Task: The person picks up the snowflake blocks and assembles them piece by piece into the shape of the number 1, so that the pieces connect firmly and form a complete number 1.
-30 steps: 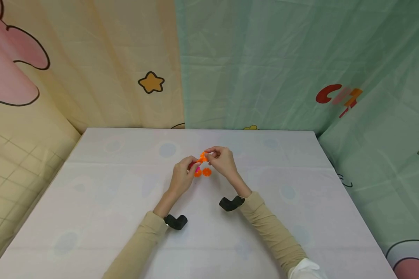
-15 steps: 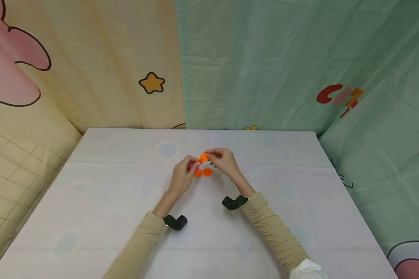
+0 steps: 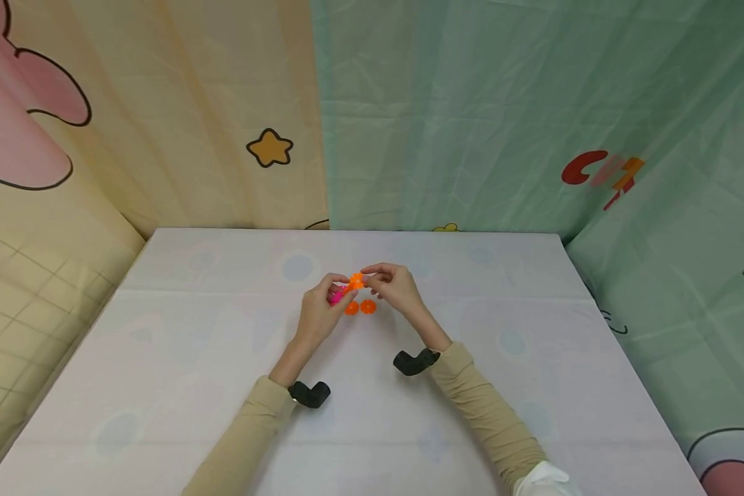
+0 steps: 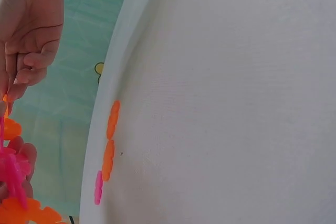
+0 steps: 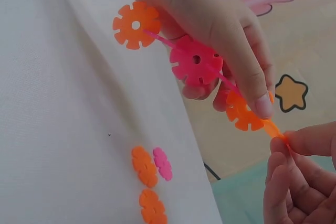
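Observation:
A chain of notched orange and pink interlocking discs is held up between both hands over the table. My left hand (image 3: 319, 310) pinches the orange disc (image 5: 242, 113) near one end; a pink disc (image 5: 196, 60) and another orange disc (image 5: 135, 25) trail from it. With thumb and fingers, my right hand (image 3: 397, 288) pinches an orange disc (image 5: 272, 128), seen nearly edge-on, which meets the disc at my left fingertips. How deeply their slots engage cannot be told. In the left wrist view, part of the chain is cut off by the frame's edge.
Two loose orange discs (image 3: 368, 306) lie on the white table (image 3: 372, 413) just below the hands. Beside them is a loose pink disc (image 5: 163, 164), seen in the wrist views. Printed curtains (image 3: 446, 117) stand behind the table's far edge.
The chain has shifted slightly left with my left hand, so more pink shows beside its fingers. My right hand has come down a little, still pinching its orange disc.

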A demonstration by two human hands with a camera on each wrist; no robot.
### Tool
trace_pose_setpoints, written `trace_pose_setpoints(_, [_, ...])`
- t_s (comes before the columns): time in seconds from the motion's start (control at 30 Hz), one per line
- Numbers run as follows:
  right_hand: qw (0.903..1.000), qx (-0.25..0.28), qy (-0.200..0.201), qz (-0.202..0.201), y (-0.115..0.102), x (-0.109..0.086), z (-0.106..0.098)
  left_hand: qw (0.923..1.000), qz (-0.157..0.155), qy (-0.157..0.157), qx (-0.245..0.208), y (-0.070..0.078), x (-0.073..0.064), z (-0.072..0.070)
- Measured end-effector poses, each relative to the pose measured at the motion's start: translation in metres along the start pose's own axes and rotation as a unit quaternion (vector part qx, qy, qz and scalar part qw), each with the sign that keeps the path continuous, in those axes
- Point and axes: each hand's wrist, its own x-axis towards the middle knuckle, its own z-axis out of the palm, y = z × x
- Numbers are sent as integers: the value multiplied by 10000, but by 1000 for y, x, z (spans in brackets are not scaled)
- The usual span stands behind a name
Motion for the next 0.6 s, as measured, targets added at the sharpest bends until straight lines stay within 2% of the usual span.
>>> trace_pose_setpoints(0.23, [9997, 76, -157, -167, -2, -1, 1, 9997, 113, 120, 203, -1, 1, 0])
trace_pose_setpoints(0.37, [9997, 46, -217, -128, -4, -2, 1, 9993, 174, 190, 279, 0, 1, -1])
trace_pose_setpoints(0.6, [9993, -30, -351, -130, -5, -1, 0, 9994, 158, 269, 133, -1, 0, -3])
